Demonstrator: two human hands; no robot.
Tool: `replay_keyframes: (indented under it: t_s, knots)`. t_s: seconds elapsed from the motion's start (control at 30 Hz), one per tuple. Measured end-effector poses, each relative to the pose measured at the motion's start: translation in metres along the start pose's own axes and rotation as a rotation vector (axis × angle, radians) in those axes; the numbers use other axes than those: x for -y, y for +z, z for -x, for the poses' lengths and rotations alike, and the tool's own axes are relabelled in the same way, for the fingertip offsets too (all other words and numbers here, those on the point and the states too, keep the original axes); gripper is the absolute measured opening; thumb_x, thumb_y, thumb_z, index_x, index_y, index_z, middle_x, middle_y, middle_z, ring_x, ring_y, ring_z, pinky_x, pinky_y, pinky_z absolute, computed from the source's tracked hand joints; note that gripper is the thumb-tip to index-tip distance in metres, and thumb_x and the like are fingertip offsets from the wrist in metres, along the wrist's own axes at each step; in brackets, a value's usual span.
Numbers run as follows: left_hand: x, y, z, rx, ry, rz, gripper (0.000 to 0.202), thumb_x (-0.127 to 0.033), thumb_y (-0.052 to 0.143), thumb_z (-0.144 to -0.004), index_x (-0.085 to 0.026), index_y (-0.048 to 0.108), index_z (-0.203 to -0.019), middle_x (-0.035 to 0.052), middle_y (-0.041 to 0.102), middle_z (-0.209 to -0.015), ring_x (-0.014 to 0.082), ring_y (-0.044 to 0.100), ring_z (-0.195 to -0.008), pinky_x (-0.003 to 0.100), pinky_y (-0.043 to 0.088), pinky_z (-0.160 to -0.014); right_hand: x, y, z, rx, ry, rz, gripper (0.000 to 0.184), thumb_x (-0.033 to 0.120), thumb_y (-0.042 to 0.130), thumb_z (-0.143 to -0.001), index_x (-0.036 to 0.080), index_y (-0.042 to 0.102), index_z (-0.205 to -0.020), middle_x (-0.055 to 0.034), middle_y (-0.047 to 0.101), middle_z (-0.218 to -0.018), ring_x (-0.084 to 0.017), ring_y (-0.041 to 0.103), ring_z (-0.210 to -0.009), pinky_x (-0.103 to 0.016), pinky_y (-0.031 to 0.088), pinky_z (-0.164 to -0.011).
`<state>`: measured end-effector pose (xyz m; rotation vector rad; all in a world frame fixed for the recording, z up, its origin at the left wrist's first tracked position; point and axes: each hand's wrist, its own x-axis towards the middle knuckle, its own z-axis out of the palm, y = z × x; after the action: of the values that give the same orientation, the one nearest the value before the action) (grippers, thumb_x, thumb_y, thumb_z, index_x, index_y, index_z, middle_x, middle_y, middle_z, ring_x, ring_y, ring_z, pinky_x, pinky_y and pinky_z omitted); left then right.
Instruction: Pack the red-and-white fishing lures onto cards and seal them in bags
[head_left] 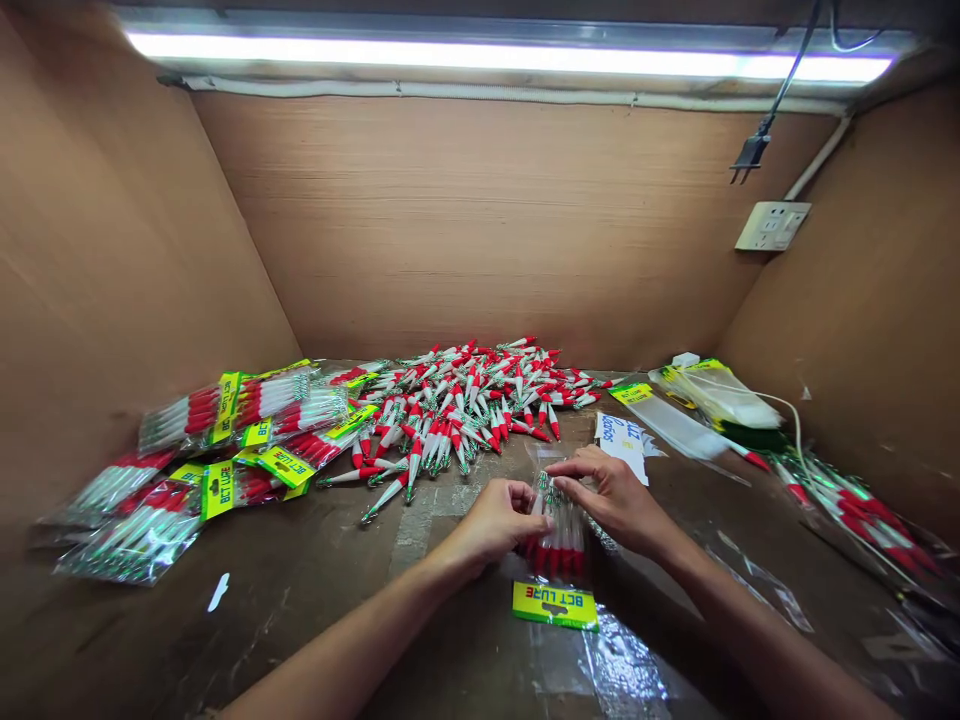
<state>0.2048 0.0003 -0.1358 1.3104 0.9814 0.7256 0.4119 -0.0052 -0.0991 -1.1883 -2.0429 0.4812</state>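
Note:
A clear plastic bag of red-and-white fishing lures (pixel 564 562) lies in front of me, its yellow-green "BCT LURE" header card (pixel 555 605) towards me. My left hand (pixel 504 520) is closed on the bag's left side, thumb across the lures. At the far end of the bag, my right hand (pixel 604 492) has thumb and forefinger bent together at the green hooks of the lures. Whether those fingertips grip a lure or the bag's plastic is hard to see. Beyond both hands is a large heap of loose red-and-white lures (pixel 465 400).
Filled lure bags (pixel 142 530) are piled on the left. To the right lie flat bags with yellow headers (pixel 720 390), a paper with blue writing (pixel 626 445) and more lures (pixel 862 510). A plug (pixel 751 150) hangs near a wall socket (pixel 772 226) under the lamp.

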Motion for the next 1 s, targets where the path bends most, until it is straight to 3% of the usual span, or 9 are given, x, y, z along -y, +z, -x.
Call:
replay_keyframes:
  t_s: [0.23,0.4,0.53,0.63,0.87,1.0]
  knots:
    - [-0.0033,-0.0055,-0.0032,0.013,0.005,-0.003,0.037,-0.036,0.084,-0.063,-0.011,0.07,-0.086,0.0008,0.067,-0.069,0.0112,0.055,-0.056,0.023,0.04,-0.057,-0.007,-0.0001,-0.0009,0.045,0.045,-0.017,0.022,0.03,0.06,-0.096,0.025,0.078,-0.108,-0.0055,0.074,-0.092,-0.022,0.063,-0.089,-0.034,0.046,-0.081]
    - [0.0002,-0.0069,-0.0044,0.042,-0.025,-0.012,0.034,-0.038,0.085,-0.063,-0.011,0.067,-0.07,-0.0007,0.062,-0.058,0.0092,0.05,-0.049,0.022,0.035,-0.052,-0.0063,0.0004,-0.001,0.021,0.097,-0.092,0.024,0.032,0.059,-0.095,0.025,0.079,-0.106,-0.0053,0.076,-0.099,-0.023,0.066,-0.095,-0.034,0.048,-0.086]
    - [0.0018,-0.0065,-0.0034,0.053,-0.044,0.05,0.042,-0.037,0.087,-0.063,-0.012,0.069,-0.092,-0.0009,0.065,-0.065,0.0094,0.054,-0.052,0.021,0.039,-0.054,-0.0046,0.0018,-0.001,0.087,0.139,-0.125,0.023,0.033,0.062,-0.091,0.024,0.08,-0.103,-0.0051,0.077,-0.097,-0.024,0.067,-0.094,-0.035,0.048,-0.085]
    - [0.001,-0.007,-0.0025,0.13,-0.055,0.094,0.054,-0.034,0.089,-0.061,-0.011,0.071,-0.107,0.0016,0.069,-0.073,0.0107,0.059,-0.057,0.023,0.045,-0.06,-0.0022,0.0041,-0.0001,0.16,0.141,-0.122,0.022,0.032,0.061,-0.09,0.023,0.081,-0.098,-0.0053,0.076,-0.094,-0.024,0.067,-0.092,-0.035,0.048,-0.083]
    - [-0.0026,-0.0068,-0.002,0.194,-0.033,0.168,0.062,-0.031,0.096,-0.055,-0.012,0.073,-0.11,0.0061,0.073,-0.088,0.0127,0.063,-0.071,0.025,0.049,-0.073,0.0003,0.0054,0.0016,0.177,0.11,-0.082,0.022,0.03,0.06,-0.093,0.021,0.079,-0.096,-0.0057,0.075,-0.094,-0.024,0.065,-0.093,-0.033,0.046,-0.084]
    - [-0.0033,-0.0059,-0.0004,0.23,-0.04,0.191,0.056,-0.047,0.09,-0.065,-0.01,0.075,-0.104,0.0064,0.071,-0.087,0.0122,0.063,-0.071,0.026,0.05,-0.076,-0.0012,0.0072,0.004,0.258,0.064,-0.084,0.024,0.032,0.056,-0.096,0.02,0.078,-0.094,-0.0056,0.073,-0.09,-0.023,0.064,-0.089,-0.033,0.046,-0.082]
